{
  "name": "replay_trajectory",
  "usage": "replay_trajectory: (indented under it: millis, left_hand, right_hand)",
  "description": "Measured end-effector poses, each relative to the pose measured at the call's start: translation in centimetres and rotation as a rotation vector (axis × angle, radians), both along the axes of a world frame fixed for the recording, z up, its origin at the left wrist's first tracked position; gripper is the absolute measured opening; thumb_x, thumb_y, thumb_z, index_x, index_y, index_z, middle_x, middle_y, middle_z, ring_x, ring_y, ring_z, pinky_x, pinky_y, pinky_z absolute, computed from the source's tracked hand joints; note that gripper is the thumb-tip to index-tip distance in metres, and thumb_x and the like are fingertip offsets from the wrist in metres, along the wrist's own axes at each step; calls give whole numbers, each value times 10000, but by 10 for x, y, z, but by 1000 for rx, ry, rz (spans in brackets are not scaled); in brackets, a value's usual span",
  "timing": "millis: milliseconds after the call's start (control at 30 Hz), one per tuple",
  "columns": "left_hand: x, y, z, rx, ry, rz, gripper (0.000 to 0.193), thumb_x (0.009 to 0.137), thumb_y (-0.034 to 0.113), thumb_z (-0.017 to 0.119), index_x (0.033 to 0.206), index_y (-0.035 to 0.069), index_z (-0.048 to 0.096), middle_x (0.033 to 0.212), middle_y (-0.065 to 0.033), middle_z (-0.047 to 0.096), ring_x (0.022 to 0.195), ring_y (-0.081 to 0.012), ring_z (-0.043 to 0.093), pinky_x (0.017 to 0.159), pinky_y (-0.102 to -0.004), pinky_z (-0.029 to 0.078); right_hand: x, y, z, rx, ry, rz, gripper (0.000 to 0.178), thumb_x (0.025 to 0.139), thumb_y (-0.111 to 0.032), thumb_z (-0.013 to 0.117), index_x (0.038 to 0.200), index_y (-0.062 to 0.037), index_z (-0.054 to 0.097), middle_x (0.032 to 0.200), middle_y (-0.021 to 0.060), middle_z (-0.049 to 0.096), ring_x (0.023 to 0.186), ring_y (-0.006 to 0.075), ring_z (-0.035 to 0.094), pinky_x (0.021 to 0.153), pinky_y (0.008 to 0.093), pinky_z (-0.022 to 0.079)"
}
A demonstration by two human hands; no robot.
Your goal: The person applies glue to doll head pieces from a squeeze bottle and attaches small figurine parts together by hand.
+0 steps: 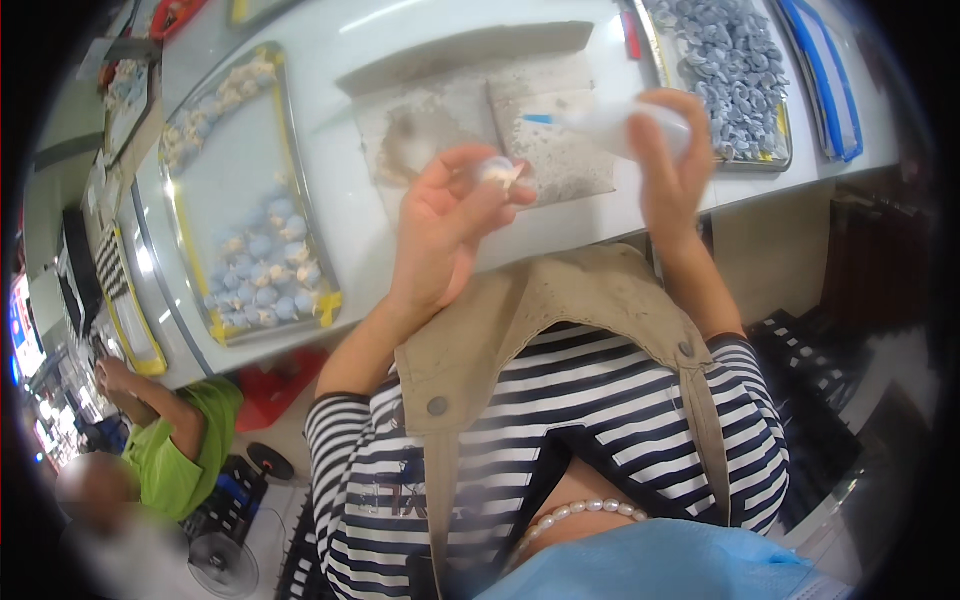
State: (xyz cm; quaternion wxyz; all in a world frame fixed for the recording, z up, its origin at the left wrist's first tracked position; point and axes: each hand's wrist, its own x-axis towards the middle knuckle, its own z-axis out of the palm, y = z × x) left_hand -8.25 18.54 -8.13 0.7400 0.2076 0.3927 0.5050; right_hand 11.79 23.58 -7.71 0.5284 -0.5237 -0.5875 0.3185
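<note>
My left hand point(450, 215) pinches a small pale piece point(497, 173), whitish with a pinkish edge, between thumb and fingers. Its exact kind is too blurred to make out. In my right hand point(672, 155) is a white squeeze bottle point(605, 128) tipped on its side, with a thin blue nozzle point(538, 119) pointing left. The nozzle is just above and right of the pale piece, apart from it. Both hands are over a stained cardboard sheet point(570, 165) on the white table.
At left, a yellow-taped tray point(303, 215) holds rows of small blue-grey and cream pieces. A metal tray point(735, 165) of grey curved pieces is at the far right, beside a blue-edged tray point(848, 140). A co-worker in a green shirt point(205, 440) sits at lower left.
</note>
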Motion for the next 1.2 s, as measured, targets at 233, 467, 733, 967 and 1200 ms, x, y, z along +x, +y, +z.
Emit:
replay_trajectory:
  millis: [233,467,733,967,1200]
  left_hand:
    - [31,13,26,111,-252,-120,349,814,80,611,1128,40,464,1091,-186,561,861,-183,596,679,-211,497]
    - [49,18,46,38,-161,-74,316,817,42,599,1110,27,483,1076,-178,570,847,-174,600,671,-198,515]
    - [61,7,64,29,-116,-56,302,821,20,584,1108,27,490,1080,-168,572,852,-171,601,690,-200,519]
    - [57,2,72,-5,-72,-41,303,821,17,585,1110,28,494,1075,-157,579,852,-166,605,698,-196,516]
    - [64,1,71,16,10,-62,316,824,22,586,1130,28,510,1066,-129,591,865,-152,606,730,-197,503]
  right_hand:
    - [26,35,-19,-128,-390,105,191,802,-135,606,961,-39,561,863,81,584,815,166,530,716,268,422]
    - [100,73,22,225,-557,-123,185,758,-168,644,905,-60,615,904,99,620,887,267,546,765,344,436]
    - [169,117,42,76,-1104,-94,187,705,-119,636,887,-78,641,850,93,634,879,280,553,782,375,441]
    - [163,116,51,140,-976,-32,171,725,-103,624,892,-71,640,839,90,625,837,259,576,752,345,455]
    - [154,100,44,217,-486,-144,156,765,-64,613,919,-72,639,808,65,605,741,161,585,669,279,458]
